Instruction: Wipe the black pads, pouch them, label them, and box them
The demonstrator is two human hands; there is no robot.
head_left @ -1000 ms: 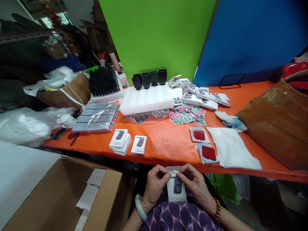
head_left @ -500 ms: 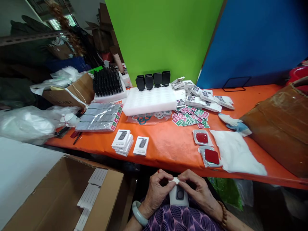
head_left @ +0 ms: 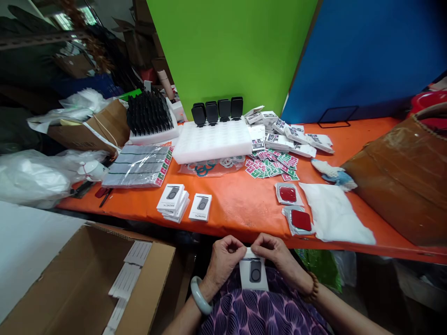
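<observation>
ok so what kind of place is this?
Likely a small packing workshop. Both hands, left hand and right hand, hold a small white box; matching boxes are stacked on the orange table, more in a cardboard carton.

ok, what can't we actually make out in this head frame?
Head view only:
- Top flap of the small white box: covered by the left hand and right hand.
- Print on the stacked boxes: too small.
- Cardboard carton: bottom cut by the frame edge.
- Brown bag: contents out of sight, right side cropped.
</observation>
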